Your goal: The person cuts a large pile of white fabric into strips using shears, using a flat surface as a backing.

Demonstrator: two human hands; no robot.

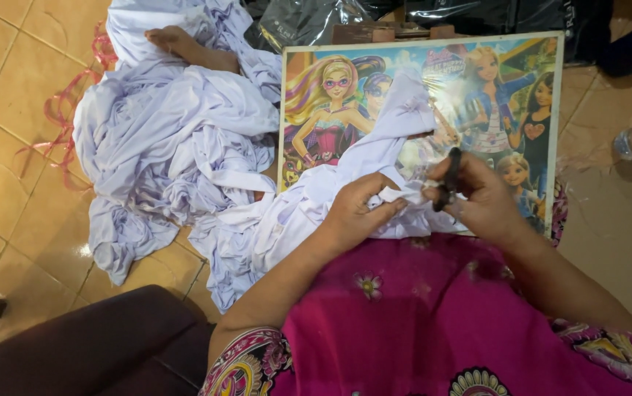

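White cloth (374,158), soft, light and limp, draped over the picture board (521,66) and down onto the lap; likely best pinched at a folded edge, close to the cut. Left hand (360,209) closed on a fold just below the board's lower edge, fingers (393,207) curled tight. Right hand (477,194) beside it, closed around small dark scissors (449,180) at the same fold. More cloth heaped on the floor (8,88) left of the board.

l hand (356,213) pinches white cloth (316,202); r hand (477,198) grips scissors (449,180)
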